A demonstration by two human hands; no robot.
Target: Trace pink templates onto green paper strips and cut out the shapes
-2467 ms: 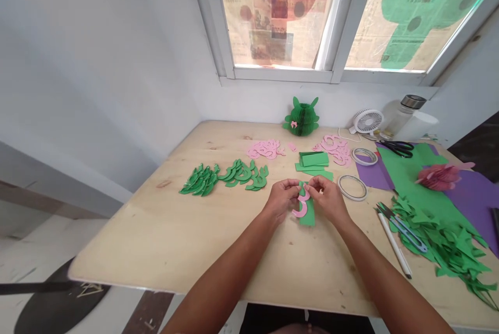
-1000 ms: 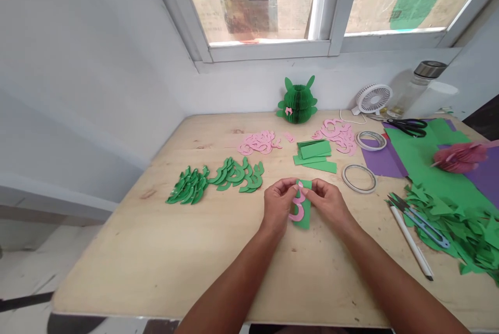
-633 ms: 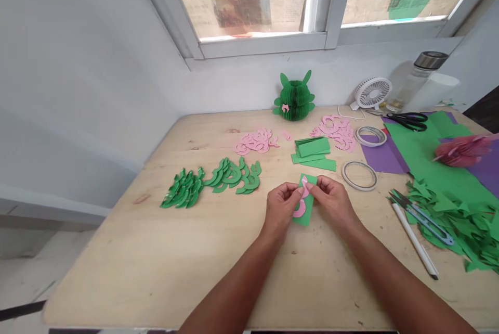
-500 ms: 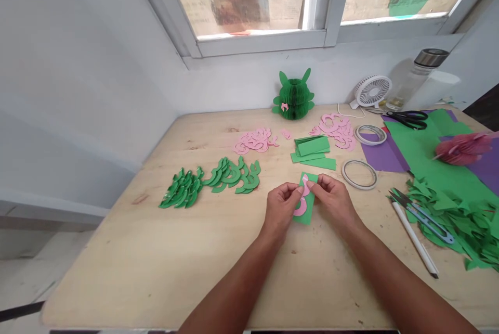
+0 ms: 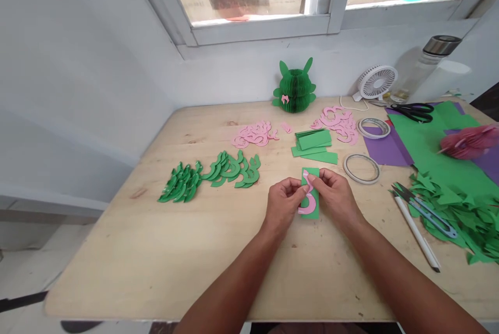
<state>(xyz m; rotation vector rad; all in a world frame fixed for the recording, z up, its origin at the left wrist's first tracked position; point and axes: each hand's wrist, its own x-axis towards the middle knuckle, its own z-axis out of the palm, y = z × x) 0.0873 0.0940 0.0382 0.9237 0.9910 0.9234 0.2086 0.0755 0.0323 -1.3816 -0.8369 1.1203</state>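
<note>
A curved pink paper piece (image 5: 310,204) lies over a small green paper rectangle (image 5: 315,212), both held just above the wooden table. From the left, my left hand (image 5: 284,200) pinches the pink piece between thumb and fingers. My right hand (image 5: 336,191) grips the green rectangle at its upper right, its thumb resting on the pink piece. Beyond the hands sits a stack of green paper strips (image 5: 314,141). Farther back are two piles of pink cut-outs, one at the left (image 5: 255,135) and one at the right (image 5: 338,123).
Green curved cut-outs (image 5: 233,168) and a glossy green pile (image 5: 181,183) lie left. Tape rolls (image 5: 362,168), blue-handled snips (image 5: 429,213), a white pen (image 5: 417,235) and green scraps (image 5: 463,219) lie right. Behind stand a green paper figure (image 5: 295,89), fan (image 5: 377,83) and bottle (image 5: 419,71).
The green rectangle has turned more upright, and the pink piece has shifted over it, its lower curve now reaching past the left edge. The camera view has moved slightly.
</note>
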